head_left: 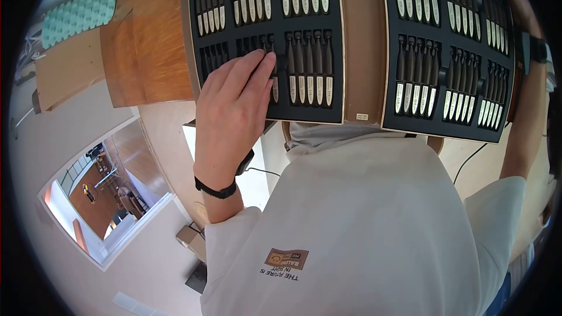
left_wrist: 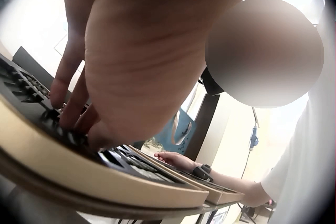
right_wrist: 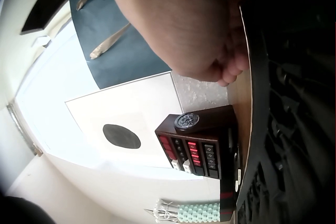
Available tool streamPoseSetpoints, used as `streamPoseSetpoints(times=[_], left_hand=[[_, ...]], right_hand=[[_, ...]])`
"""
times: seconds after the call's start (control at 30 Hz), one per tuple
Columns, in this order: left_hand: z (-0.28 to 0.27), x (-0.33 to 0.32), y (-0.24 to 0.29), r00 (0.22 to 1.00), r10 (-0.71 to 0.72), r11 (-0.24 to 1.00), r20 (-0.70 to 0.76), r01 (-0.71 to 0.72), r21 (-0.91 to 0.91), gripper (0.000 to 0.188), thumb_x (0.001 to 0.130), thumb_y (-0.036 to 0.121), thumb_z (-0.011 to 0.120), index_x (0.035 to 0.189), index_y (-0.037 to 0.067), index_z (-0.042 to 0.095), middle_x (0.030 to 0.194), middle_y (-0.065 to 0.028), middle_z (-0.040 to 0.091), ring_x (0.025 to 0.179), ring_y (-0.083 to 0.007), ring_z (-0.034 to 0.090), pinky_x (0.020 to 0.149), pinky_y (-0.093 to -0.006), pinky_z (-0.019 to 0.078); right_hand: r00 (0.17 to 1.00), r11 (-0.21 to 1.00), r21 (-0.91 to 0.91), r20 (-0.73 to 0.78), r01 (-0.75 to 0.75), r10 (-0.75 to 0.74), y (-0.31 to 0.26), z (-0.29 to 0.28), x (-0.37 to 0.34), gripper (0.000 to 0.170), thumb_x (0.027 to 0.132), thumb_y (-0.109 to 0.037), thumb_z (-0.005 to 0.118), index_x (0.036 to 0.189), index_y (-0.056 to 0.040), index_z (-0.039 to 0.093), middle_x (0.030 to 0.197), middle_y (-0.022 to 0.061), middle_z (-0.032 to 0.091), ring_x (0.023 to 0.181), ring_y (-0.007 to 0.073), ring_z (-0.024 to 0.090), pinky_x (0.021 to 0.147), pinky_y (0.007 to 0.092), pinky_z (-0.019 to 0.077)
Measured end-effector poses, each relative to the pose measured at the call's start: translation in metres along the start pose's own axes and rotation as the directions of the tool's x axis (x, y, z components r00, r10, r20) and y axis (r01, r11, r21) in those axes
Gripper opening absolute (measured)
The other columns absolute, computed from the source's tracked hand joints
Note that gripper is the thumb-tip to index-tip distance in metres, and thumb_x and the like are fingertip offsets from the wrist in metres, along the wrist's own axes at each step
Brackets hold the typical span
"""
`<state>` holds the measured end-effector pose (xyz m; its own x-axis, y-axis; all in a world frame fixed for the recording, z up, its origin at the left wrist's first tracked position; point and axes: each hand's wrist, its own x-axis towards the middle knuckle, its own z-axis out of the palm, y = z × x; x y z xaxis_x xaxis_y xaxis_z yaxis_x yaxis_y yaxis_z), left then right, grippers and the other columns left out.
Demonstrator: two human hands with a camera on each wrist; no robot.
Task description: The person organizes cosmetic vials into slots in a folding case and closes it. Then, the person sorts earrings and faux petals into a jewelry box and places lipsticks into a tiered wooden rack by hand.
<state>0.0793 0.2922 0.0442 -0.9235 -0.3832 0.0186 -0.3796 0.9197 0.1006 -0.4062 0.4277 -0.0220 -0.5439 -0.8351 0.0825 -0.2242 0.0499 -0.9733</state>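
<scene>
In the head view, my left hand (head_left: 234, 105) lies over the lower middle group of the left case (head_left: 281, 114), bent fingertips touching dark, slim tools (head_left: 252, 42). A pale-labelled tool (head_left: 275, 89) shows beside the fingers. The left wrist view has this hand (left_wrist: 142, 61) with its fingertips down in the tray; whether it pinches anything is hidden. My right hand (left_wrist: 176, 160) rests loosely at the far edge of the right case (head_left: 442, 129). In the right wrist view, that hand (right_wrist: 173, 24) has loosely bent fingers beside the case edge (right_wrist: 250, 103), holding nothing visible.
Both cases hold several groups of dark tools with pale labels (head_left: 307, 90). A brown strip (head_left: 363, 58) separates them. A dark box with red and black panels (right_wrist: 197, 142) and a green bumpy object (right_wrist: 199, 212) stand beyond. A wooden surface (head_left: 149, 41) extends left.
</scene>
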Motion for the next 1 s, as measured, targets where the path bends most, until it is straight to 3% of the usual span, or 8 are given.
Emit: streamPoseSetpoints(times=[0.33, 0.47, 0.5, 0.53, 0.6, 0.67, 0.77, 1.0], left_hand=[[0.039, -0.035, 0.006, 0.957, -0.078, 0.988, -0.278, 0.037, -0.149, 0.035, 0.084, 0.008, 0.081, 0.117, 0.001, 0.075, 0.120, -0.0103, 0.068, 0.103, -0.0298, 0.064, 0.088, -0.0411, 0.0525], [0.064, -0.038, 0.007, 0.898, -0.101, 0.987, -0.429, 0.038, -0.153, 0.027, 0.097, 0.013, 0.063, 0.115, -0.003, 0.075, 0.115, -0.0153, 0.070, 0.105, -0.0337, 0.065, 0.092, -0.0416, 0.0517], [0.066, -0.035, 0.006, 0.878, -0.068, 0.991, -0.474, 0.004, -0.133, 0.026, 0.100, 0.016, 0.059, 0.108, -0.003, 0.075, 0.110, -0.0154, 0.071, 0.099, -0.0342, 0.066, 0.089, -0.0440, 0.0524], [0.069, -0.035, 0.006, 0.861, -0.072, 0.991, -0.503, 0.004, -0.135, 0.026, 0.100, 0.016, 0.059, 0.108, -0.003, 0.075, 0.110, -0.0154, 0.071, 0.099, -0.0342, 0.066, 0.089, -0.0440, 0.0524], [0.074, -0.037, 0.006, 0.835, -0.045, 0.982, -0.548, -0.064, -0.178, 0.023, 0.100, 0.017, 0.059, 0.099, -0.002, 0.073, 0.104, -0.0152, 0.071, 0.092, -0.0341, 0.067, 0.085, -0.0452, 0.0535], [0.077, -0.033, 0.002, 0.796, -0.022, 0.987, -0.605, -0.079, -0.140, 0.023, 0.101, 0.018, 0.059, 0.094, 0.000, 0.072, 0.100, -0.0141, 0.071, 0.088, -0.0328, 0.068, 0.081, -0.0454, 0.0543], [0.076, -0.034, 0.003, 0.814, -0.038, 0.986, -0.580, -0.065, -0.155, 0.019, 0.096, 0.023, 0.067, 0.095, 0.005, 0.075, 0.101, -0.0089, 0.071, 0.088, -0.0282, 0.068, 0.081, -0.0421, 0.0551], [0.077, -0.035, 0.003, 0.791, -0.059, 0.987, -0.609, -0.045, -0.154, 0.020, 0.097, 0.018, 0.062, 0.092, 0.002, 0.073, 0.099, -0.0117, 0.070, 0.088, -0.0304, 0.068, 0.079, -0.0432, 0.0552]], right_hand=[[0.999, 0.999, -0.035, 0.035, 0.007, -0.006, 0.000, -0.003, 0.003, 0.024, 0.106, -0.016, 0.063, 0.117, 0.0020, 0.075, 0.098, 0.0085, 0.074, 0.085, 0.0149, 0.066, 0.079, 0.0292, 0.0533], [1.000, 0.999, -0.047, 0.019, -0.020, 0.021, -0.007, 0.001, 0.000, 0.025, 0.107, -0.017, 0.062, 0.117, 0.0018, 0.075, 0.097, 0.0079, 0.074, 0.084, 0.0140, 0.065, 0.079, 0.0287, 0.0527], [0.997, 0.992, -0.107, -0.004, -0.073, 0.073, -0.015, 0.008, -0.006, 0.026, 0.109, -0.021, 0.059, 0.115, -0.0005, 0.074, 0.094, 0.0019, 0.070, 0.082, 0.0093, 0.061, 0.077, 0.0246, 0.0506], [0.993, 0.978, -0.170, -0.032, -0.120, 0.116, -0.018, 0.012, -0.006, 0.028, 0.111, -0.025, 0.056, 0.114, -0.0028, 0.073, 0.091, -0.0041, 0.066, 0.080, 0.0045, 0.057, 0.075, 0.0205, 0.0485], [1.000, 0.978, -0.209, 0.024, 0.002, 0.003, 0.023, -0.018, -0.001, 0.038, 0.108, -0.034, 0.060, 0.131, -0.0059, 0.072, 0.103, -0.0070, 0.063, 0.093, 0.0030, 0.054, 0.083, 0.0188, 0.0428], [0.995, 0.978, -0.183, -0.025, -0.102, 0.099, 0.010, -0.009, -0.002, 0.036, 0.108, -0.030, 0.060, 0.129, -0.0037, 0.072, 0.103, -0.0057, 0.064, 0.092, 0.0036, 0.054, 0.082, 0.0194, 0.0436], [0.993, 0.986, -0.121, -0.001, -0.114, 0.115, 0.009, -0.008, 0.001, 0.033, 0.108, -0.027, 0.060, 0.126, -0.0021, 0.072, 0.099, -0.0054, 0.063, 0.091, 0.0039, 0.054, 0.082, 0.0193, 0.0434], [0.992, 0.987, -0.108, 0.026, -0.120, 0.123, 0.001, -0.003, 0.001, 0.029, 0.108, -0.024, 0.060, 0.122, -0.0012, 0.072, 0.097, -0.0051, 0.063, 0.087, 0.0038, 0.054, 0.078, 0.0196, 0.0430]])
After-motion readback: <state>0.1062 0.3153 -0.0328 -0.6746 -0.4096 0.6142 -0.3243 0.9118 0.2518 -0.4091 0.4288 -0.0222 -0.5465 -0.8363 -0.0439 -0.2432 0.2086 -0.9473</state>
